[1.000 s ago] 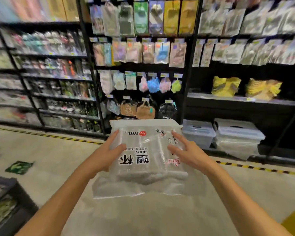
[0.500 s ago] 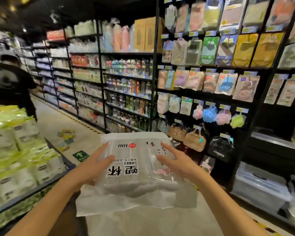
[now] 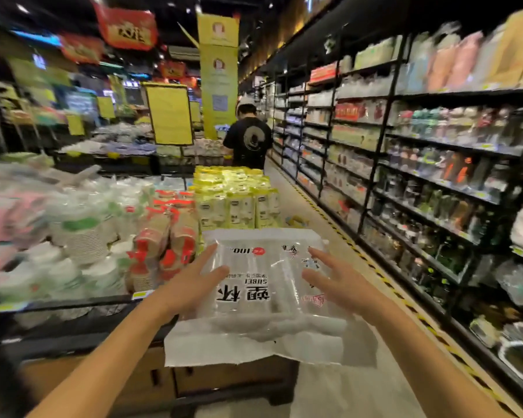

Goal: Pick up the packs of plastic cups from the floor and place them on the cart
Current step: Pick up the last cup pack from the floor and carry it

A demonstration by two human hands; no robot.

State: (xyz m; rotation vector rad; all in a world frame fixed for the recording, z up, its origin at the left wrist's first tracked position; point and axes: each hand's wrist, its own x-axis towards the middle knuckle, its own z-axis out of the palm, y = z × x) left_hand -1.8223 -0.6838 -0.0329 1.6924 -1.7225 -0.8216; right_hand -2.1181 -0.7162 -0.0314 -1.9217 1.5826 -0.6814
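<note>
A clear pack of plastic cups with black printed characters is held in the air in front of me. My left hand holds its left side, thumb and forefinger lying on top. My right hand holds the right side the same way; the other fingers of both hands are hidden under the pack. The pack's loose plastic flap hangs toward me. The black-rimmed cart lies low on the left, stacked with packs of paper cups, its near end right below the pack.
Yellow-green packs fill the far end of the cart. A person in a black shirt stands in the aisle beyond it. Dark store shelves run along the right, with a yellow-black floor stripe. Brown cardboard boxes sit under the pack.
My view has swung left from the hanging-goods shelves to the aisle and the loaded cart. The pack stays between both hands and is now just over the cart's near end.
</note>
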